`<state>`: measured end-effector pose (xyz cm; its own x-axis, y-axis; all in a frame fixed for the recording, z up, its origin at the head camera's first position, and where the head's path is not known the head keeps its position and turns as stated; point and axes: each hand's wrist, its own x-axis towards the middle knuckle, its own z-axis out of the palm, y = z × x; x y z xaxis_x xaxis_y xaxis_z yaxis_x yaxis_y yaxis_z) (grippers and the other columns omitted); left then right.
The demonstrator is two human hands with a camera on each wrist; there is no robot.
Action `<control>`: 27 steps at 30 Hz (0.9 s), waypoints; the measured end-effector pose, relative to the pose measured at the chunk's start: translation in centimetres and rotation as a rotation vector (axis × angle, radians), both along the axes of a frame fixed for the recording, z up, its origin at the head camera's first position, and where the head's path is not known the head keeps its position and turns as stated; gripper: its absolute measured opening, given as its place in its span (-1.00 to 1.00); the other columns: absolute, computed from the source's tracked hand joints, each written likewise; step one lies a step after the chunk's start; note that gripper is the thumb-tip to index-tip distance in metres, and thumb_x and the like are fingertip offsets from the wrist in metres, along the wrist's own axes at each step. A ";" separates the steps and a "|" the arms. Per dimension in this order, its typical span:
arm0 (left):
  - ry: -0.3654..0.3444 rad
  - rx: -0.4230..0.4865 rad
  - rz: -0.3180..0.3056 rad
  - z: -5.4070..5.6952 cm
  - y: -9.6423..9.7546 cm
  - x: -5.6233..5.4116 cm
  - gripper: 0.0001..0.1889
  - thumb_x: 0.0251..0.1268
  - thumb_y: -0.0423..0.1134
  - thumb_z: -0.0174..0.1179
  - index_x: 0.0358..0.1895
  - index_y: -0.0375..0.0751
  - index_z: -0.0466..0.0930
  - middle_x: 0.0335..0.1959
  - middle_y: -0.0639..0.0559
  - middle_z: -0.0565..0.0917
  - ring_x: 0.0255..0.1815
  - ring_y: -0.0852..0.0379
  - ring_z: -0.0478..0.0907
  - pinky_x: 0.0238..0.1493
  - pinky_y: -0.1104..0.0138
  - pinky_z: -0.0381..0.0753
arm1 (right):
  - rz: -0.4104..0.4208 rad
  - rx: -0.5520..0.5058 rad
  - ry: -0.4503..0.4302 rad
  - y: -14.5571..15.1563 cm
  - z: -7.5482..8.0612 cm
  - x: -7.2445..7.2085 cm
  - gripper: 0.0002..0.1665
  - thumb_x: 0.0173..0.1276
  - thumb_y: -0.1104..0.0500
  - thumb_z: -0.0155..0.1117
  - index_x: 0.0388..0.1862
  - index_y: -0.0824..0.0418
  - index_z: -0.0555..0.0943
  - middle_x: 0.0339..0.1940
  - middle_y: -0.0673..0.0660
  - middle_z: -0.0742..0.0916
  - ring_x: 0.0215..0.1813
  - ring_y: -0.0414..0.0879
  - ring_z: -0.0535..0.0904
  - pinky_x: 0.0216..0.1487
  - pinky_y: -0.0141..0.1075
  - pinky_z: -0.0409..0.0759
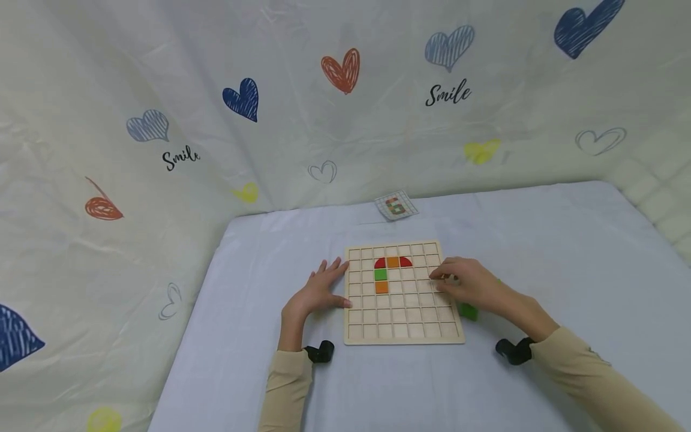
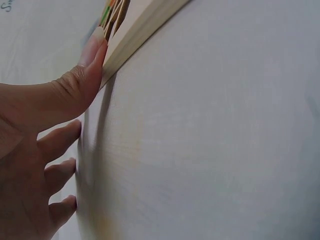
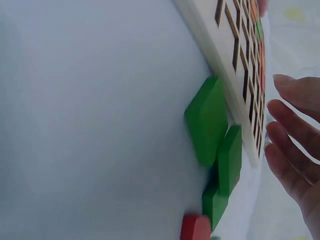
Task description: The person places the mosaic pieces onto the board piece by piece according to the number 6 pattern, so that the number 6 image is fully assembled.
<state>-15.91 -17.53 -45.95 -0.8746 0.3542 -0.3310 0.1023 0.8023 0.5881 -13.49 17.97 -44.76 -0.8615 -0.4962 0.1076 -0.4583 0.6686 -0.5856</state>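
A wooden grid board point(image 1: 372, 333) lies on the white cloth. Near its upper left, a red rounded piece point(image 1: 380, 263), an orange square point(image 1: 392, 262) and another red rounded piece point(image 1: 405, 262) form a row. Below the left one sit a green square point(image 1: 380, 275) and a second orange square point(image 1: 381, 287). My left hand point(image 1: 318, 289) spreads along the board's left side, thumb touching its edge. Over the right edge hovers my right hand point(image 1: 469, 281), its fingers loosely bent; the right wrist view shows nothing between thumb and fingertips.
Green blocks point(image 3: 207, 120) lie on the cloth against the board's right side, with a red block point(image 3: 195, 227) beside them. Behind the board is a small card point(image 1: 396, 206) with a coloured grid pattern. A curtain point(image 1: 291, 138) printed with hearts hangs behind the table.
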 end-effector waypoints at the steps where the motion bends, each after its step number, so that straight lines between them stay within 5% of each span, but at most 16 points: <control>1: -0.001 0.002 0.002 0.0 0.0 0.0 0.01 0.15 -0.12 0.53 0.65 -0.04 0.14 0.71 -0.05 0.02 0.74 -0.16 -0.29 0.68 -0.13 -0.29 | -0.009 0.005 -0.006 0.3 0.0 0.1 -0.76 0.26 0.36 0.46 -0.08 0.29 0.78 -0.19 0.06 0.79 -0.19 -0.10 0.65 -0.23 -0.31 0.66; 10: -0.002 0.006 0.004 0.0 -0.1 0.0 0.02 0.12 -0.10 0.54 0.65 0.00 0.16 0.71 -0.01 0.03 0.74 -0.13 -0.29 0.69 -0.11 -0.29 | -0.048 0.039 0.019 2.6 -0.2 0.7 -0.77 0.22 0.33 0.51 -0.12 0.26 0.80 -0.30 -0.05 0.76 -0.30 -0.22 0.52 -0.31 -0.37 0.56; 27: 0.005 0.019 -0.011 -0.2 -0.2 0.1 0.03 0.13 -0.12 0.54 0.65 -0.02 0.13 0.71 -0.04 0.02 0.74 -0.14 -0.28 0.68 -0.13 -0.29 | -0.059 0.056 0.087 5.4 -0.9 1.7 -0.74 0.14 0.31 0.59 -0.16 0.23 0.80 -0.26 0.00 0.78 -0.25 -0.11 0.62 -0.29 -0.31 0.64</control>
<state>-15.86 -17.76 -46.11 -0.8724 0.3698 -0.3197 0.1142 0.7901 0.6023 -11.80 23.34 -45.62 -0.8781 -0.4520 0.1569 -0.4644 0.7264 -0.5066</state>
